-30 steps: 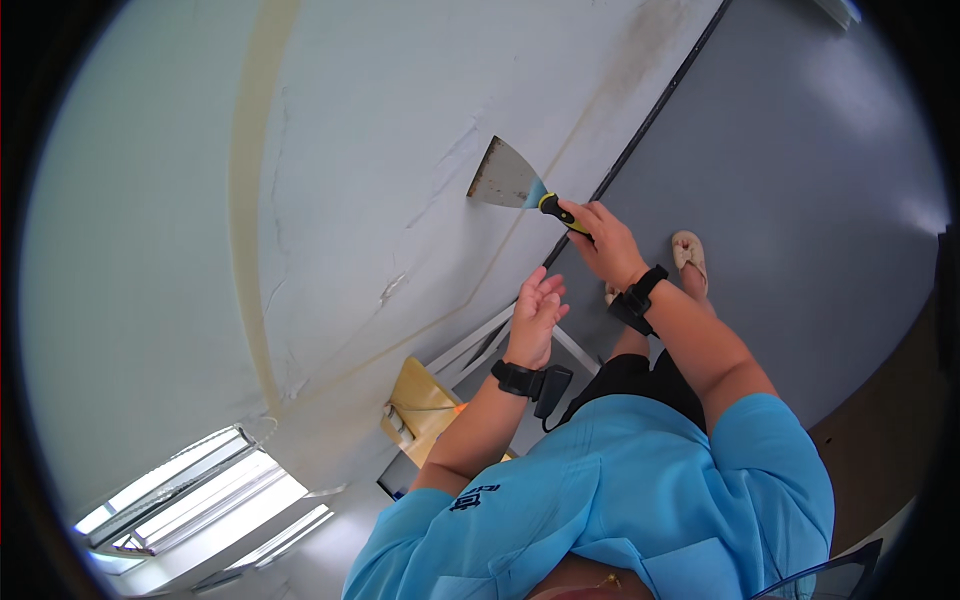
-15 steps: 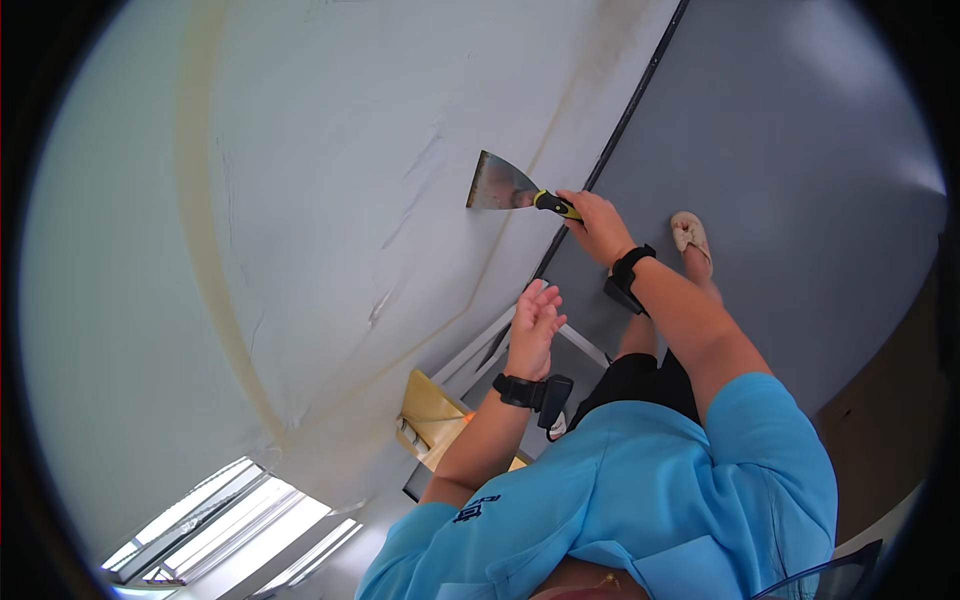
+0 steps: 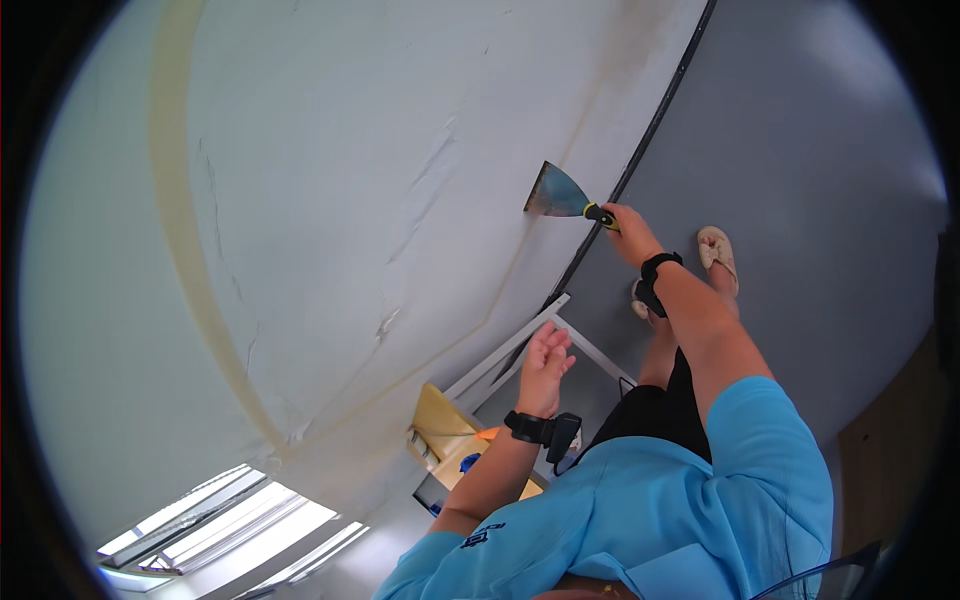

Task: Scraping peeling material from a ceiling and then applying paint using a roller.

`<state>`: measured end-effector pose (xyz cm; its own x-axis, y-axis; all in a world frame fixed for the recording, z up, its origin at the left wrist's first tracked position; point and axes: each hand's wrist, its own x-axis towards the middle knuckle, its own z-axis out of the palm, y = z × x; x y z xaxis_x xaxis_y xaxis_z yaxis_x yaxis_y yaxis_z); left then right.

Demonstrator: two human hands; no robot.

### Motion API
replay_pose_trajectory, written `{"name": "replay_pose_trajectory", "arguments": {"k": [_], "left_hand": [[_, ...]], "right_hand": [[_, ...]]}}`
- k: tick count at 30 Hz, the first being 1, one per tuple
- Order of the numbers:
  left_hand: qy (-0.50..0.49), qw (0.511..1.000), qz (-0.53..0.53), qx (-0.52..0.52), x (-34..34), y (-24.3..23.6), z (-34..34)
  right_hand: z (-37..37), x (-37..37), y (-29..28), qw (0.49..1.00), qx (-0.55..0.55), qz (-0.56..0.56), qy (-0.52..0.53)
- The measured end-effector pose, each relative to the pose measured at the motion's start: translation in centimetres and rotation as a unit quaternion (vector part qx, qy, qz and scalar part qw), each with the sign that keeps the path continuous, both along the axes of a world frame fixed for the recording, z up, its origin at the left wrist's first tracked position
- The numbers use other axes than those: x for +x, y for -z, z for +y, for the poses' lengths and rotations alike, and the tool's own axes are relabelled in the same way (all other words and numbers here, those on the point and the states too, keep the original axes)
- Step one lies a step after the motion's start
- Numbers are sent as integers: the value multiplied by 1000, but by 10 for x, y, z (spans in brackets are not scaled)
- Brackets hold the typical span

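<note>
Right hand (image 3: 632, 236): closed round the black-and-yellow handle of a broad scraper. Left hand (image 3: 546, 365): half open, fingers loosely curled, holding nothing; appears in front of a white frame (image 3: 505, 345). Scraper (image 3: 560, 194): flared metal blade, pointing left and a little upward in view, seen against the lower wall; contact with the surface cannot be told. Wrist straps, two: black, one per wrist, each with a small box. Wall (image 3: 330, 190): pale, with a wide tan band (image 3: 182, 220), a thinner tan line, cracks and scuffed patches. Dark strip (image 3: 658, 112): along the wall's foot. Floor (image 3: 800, 200): grey, plain. Slippers: beige, on the feet. Yellowish wooden piece (image 3: 437, 418): near the left forearm. Window (image 3: 250, 520): bright, lower left.
</note>
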<state>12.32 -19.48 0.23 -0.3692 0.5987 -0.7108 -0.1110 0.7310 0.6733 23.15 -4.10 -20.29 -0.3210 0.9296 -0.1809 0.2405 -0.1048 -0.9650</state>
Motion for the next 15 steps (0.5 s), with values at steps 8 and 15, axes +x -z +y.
{"name": "replay_pose_trajectory", "arguments": {"k": [8,15], "left_hand": [[14,1000,-14,9,-42,-31,5],[35,998,-27,45,-58,-85,18]], "right_hand": [[1,-5,-32,998,-25,-42,41],[-14,23,-134,996,-20,-43,75]]}}
